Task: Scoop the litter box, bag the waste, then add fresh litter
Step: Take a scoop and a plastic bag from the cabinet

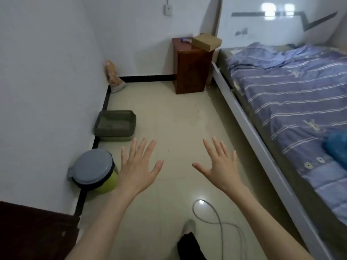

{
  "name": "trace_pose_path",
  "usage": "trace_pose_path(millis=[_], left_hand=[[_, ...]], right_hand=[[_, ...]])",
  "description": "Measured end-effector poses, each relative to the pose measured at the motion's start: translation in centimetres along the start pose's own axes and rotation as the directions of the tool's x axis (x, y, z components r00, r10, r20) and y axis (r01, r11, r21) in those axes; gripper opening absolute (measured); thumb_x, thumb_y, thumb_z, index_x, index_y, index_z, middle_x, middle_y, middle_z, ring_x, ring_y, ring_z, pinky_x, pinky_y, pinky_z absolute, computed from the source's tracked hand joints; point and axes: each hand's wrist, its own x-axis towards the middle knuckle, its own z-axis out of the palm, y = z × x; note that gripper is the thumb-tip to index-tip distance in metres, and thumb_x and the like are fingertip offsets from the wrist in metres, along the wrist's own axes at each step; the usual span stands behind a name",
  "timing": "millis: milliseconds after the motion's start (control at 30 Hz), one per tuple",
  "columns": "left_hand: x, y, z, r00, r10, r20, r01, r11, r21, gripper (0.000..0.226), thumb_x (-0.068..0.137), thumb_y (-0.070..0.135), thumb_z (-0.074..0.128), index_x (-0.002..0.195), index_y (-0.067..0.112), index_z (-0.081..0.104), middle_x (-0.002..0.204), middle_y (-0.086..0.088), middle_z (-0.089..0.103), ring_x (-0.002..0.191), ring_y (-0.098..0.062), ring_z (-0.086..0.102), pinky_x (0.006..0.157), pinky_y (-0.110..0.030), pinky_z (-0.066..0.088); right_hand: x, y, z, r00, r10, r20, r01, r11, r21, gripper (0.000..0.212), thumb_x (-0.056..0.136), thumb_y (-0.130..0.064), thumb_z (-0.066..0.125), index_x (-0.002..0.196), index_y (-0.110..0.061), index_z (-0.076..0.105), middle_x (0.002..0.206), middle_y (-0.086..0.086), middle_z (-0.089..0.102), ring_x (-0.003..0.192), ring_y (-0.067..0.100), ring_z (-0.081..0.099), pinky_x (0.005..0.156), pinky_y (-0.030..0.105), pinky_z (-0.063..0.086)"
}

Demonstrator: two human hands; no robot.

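Grey litter box against wall

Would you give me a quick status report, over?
Left hand and right hand open, empty. Litter box untouched by wall. Cable loops underfoot.

Grey rectangular plastic litter box on tiled floor against left wall. Nearer along same wall, round green bin with grey lid. Tan paper bag standing in far left corner. Dark red wooden nightstand against far wall, touching bed with blue striped bedding along right edge. Brown cardboard box on nightstand. Grey cable looped on floor at near edge.
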Motion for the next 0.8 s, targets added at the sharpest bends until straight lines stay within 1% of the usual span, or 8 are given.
trace_pose_path(millis=[167,300,400,533,800], left_hand=[[8.2,0.9,0.5,0.999,-0.005,-0.032,0.006,0.999,0.035,0.08,0.074,0.069,-0.002,0.146,0.035,-0.003,0.157,0.005,-0.004,0.143,-0.017,-0.015,0.115,-0.049,-0.009],[15.4,2.1,0.7,1.0,-0.03,-0.003,0.03,0.998,0.047,0.076,0.079,0.069,0.005,0.147,0.035,0.0,0.157,0.004,-0.004,0.143,-0.017,-0.015,0.115,-0.05,-0.008],[19.9,3.3,0.7,1.0,-0.023,-0.001,0.023,0.998,0.051,0.079,0.076,0.07,0.002,0.146,0.035,0.004,0.157,0.004,-0.001,0.143,-0.018,-0.013,0.114,-0.05,-0.009],[25.6,4.4,0.9,0.999,-0.05,0.016,0.05,0.998,0.024,0.082,0.072,0.07,0.0,0.146,0.035,0.006,0.157,0.004,0.0,0.143,-0.018,-0.011,0.114,-0.048,-0.009],[37.3,5.2,1.7,0.997,-0.046,0.055,0.045,0.999,0.006,0.076,0.079,0.071,0.007,0.146,0.036,0.004,0.157,0.004,0.0,0.144,-0.019,-0.011,0.113,-0.049,-0.008]], right_hand=[[8.2,1.1,-0.6,0.999,-0.041,0.0,0.041,0.998,0.037,0.083,0.083,-0.07,0.04,0.149,-0.037,0.003,0.16,-0.003,-0.002,0.147,0.02,-0.004,0.115,0.053,0.001],[15.5,2.6,-2.1,0.998,-0.057,0.011,0.056,0.996,0.064,0.084,0.082,-0.07,0.039,0.15,-0.036,0.003,0.16,-0.003,-0.001,0.147,0.02,-0.003,0.115,0.053,0.001],[20.2,3.6,-3.2,0.998,-0.068,0.017,0.067,0.994,0.087,0.084,0.082,-0.07,0.041,0.15,-0.037,0.003,0.16,-0.003,0.0,0.147,0.02,-0.002,0.115,0.052,0.001],[25.7,5.1,-4.2,0.995,-0.059,0.075,0.046,0.986,0.161,0.084,0.082,-0.069,0.042,0.149,-0.037,0.003,0.16,-0.004,-0.002,0.147,0.018,-0.003,0.116,0.051,0.001],[36.4,7.2,-4.7,0.989,-0.041,0.143,0.016,0.985,0.169,0.086,0.082,-0.068,0.044,0.15,-0.037,0.001,0.16,-0.004,-0.004,0.147,0.018,-0.005,0.116,0.052,0.0]])
